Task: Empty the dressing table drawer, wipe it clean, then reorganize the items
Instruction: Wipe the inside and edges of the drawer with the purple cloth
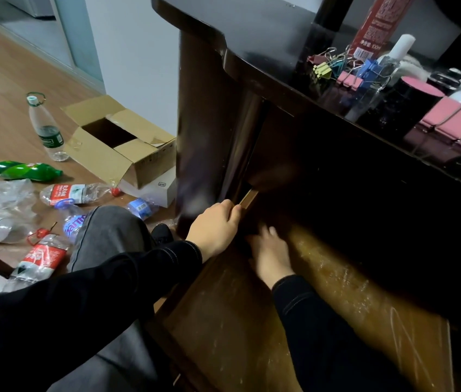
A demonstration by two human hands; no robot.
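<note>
Left hand (215, 227): fingers curled over the left side wall of the drawer (237, 306), gripping it where the wall meets the table body. Right hand (271, 253): inside the drawer, low over its floor near the rear left corner. It is blurred, so whether the fingers are spread or hold anything cannot be told. No cloth is visible.

Drawer: pulled out toward the seated person. The visible floor is bare wood with scratches and pale streaks. The rear part, under the dressing table top (266, 29), lies in shadow.

Above the drawer, on that top, stand binder clips (348, 77), a clear bottle (387, 66), a red box (376, 24) and a pink-lidded jar (418, 89). Left of the drawer, on the floor, are a cardboard box (122, 142) and plastic bottles (76, 193).

Status, as judged: emptying appears complete over the visible floor. Wiping is unconfirmed. Returning and arranging the items remains.
</note>
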